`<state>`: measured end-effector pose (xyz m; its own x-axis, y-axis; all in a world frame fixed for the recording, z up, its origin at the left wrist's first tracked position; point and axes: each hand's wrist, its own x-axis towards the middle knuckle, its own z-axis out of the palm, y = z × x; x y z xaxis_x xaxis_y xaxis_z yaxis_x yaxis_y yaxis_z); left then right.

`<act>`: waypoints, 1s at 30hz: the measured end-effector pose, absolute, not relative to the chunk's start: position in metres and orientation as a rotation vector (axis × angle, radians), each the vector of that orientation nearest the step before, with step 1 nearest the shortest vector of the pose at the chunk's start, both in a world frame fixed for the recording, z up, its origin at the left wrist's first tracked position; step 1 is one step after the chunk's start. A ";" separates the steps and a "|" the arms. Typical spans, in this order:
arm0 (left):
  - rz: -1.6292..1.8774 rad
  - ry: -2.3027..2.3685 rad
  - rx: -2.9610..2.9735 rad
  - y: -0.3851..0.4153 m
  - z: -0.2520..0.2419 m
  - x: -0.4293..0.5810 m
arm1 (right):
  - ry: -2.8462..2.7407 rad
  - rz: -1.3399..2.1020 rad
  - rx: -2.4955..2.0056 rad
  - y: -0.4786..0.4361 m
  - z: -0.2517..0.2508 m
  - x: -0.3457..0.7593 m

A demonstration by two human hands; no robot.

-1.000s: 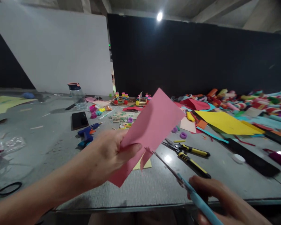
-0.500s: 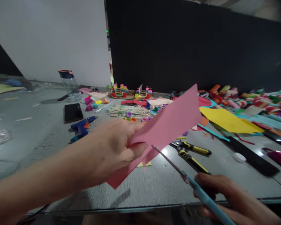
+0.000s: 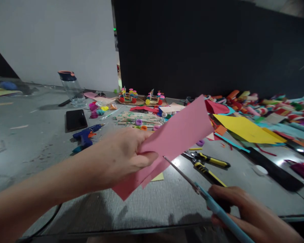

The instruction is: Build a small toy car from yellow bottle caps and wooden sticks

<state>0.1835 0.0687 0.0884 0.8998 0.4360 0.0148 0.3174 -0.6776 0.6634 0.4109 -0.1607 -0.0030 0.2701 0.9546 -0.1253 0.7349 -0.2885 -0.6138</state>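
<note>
My left hand [image 3: 126,153] pinches a sheet of pink paper [image 3: 182,130] above the table, thumb on the near face and the other fingers mostly hidden behind. The sheet slants up to the right, with a lower flap hanging below my hand. In my right hand [image 3: 233,206] is a pair of scissors [image 3: 212,202] with light blue handles, fingers wrapped round them. Their blades look closed, and the tip lies at the paper's lower edge, near my left thumb. Whether the tip touches the paper I cannot tell.
Wire strippers [image 3: 205,165] with black-yellow handles lie behind the scissors. Yellow paper [image 3: 243,128] and a black strip [image 3: 273,168] are on the right. A glue gun [image 3: 84,135], phone [image 3: 76,119] and water bottle [image 3: 72,87] stand left. Two small craft models [image 3: 128,96] sit at the back.
The pink sheet has tilted and shifted slightly left and its lower flap now sits nearer my left hand. The scissors have barely moved. The view has shifted a little.
</note>
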 end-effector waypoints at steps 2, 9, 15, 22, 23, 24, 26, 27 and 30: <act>0.220 0.577 2.326 0.074 0.083 0.189 | -1.571 0.663 -2.100 -0.152 -0.002 0.410; 0.198 0.599 2.268 0.093 0.069 0.207 | -1.525 0.672 -2.134 -0.148 -0.008 0.416; 0.251 0.529 1.952 0.102 0.062 0.208 | -1.434 0.561 -2.169 -0.156 -0.021 0.445; 0.350 0.540 1.700 0.095 0.056 0.205 | -1.361 -0.189 -2.474 -0.142 -0.033 0.521; 0.351 0.534 1.660 0.093 0.056 0.204 | -1.363 -0.211 -2.469 -0.140 -0.033 0.529; 0.356 0.533 1.627 0.091 0.056 0.203 | -1.373 -0.219 -2.458 -0.138 -0.033 0.536; 0.374 0.543 1.577 0.087 0.057 0.202 | -1.387 -0.199 -2.434 -0.133 -0.035 0.548; 0.385 0.550 1.563 0.085 0.058 0.201 | -1.389 -0.183 -2.423 -0.130 -0.035 0.553; 0.411 0.549 1.542 0.078 0.059 0.202 | -1.356 -0.181 -2.373 -0.119 -0.029 0.551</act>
<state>0.2020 0.0784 0.0592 0.8156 0.5738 -0.0744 0.0896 0.0017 0.9960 0.5508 -0.1193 -0.0286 0.5212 0.7973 0.3043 0.8493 -0.4495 -0.2768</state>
